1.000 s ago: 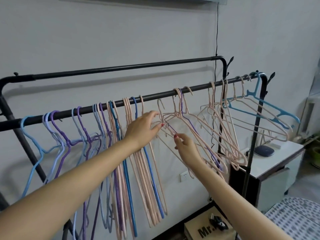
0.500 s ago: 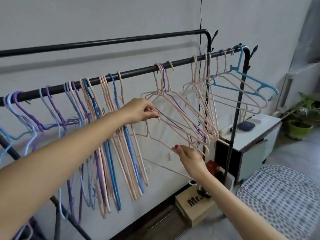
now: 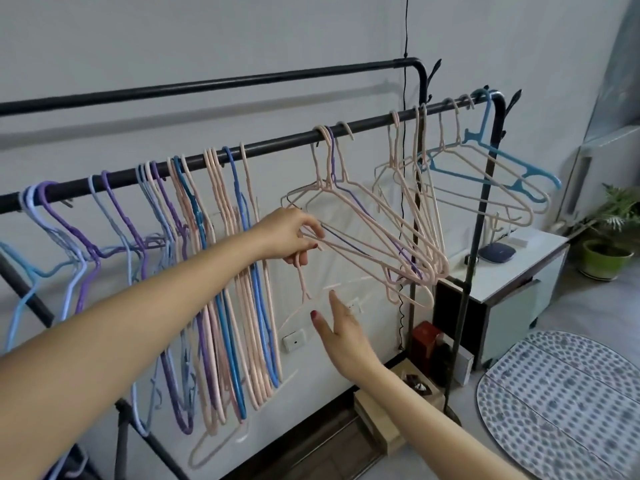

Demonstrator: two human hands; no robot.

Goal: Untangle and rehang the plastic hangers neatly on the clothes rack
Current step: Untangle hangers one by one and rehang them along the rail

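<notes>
The black clothes rack's front rail (image 3: pixel 277 147) runs across the view, rising to the right. On it hang purple and light-blue hangers (image 3: pixel 69 230) at the left, a pink and blue bunch (image 3: pixel 235 271), a tangled pink cluster (image 3: pixel 363 216) and further pink hangers (image 3: pixel 426 202) beside a blue hanger (image 3: pixel 502 161). My left hand (image 3: pixel 291 237) grips the left corners of the tangled cluster and the hook of a loose pink hanger (image 3: pixel 302 282) that dangles below it, blurred. My right hand (image 3: pixel 339 327) is under that hanger with straight fingers, holding nothing.
The rack's rear rail (image 3: pixel 242 83) stands close to the wall. A white cabinet (image 3: pixel 519 271) with a dark round device (image 3: pixel 497 252) is at the right, then a potted plant (image 3: pixel 606 251). A patterned mat (image 3: pixel 561 403) and a cardboard box (image 3: pixel 381 410) lie on the floor.
My right hand has let go of the pink hanger's lower bar and opened beneath it. My left hand stays closed at the cluster's left corner, with the loose hanger now dangling from it.
</notes>
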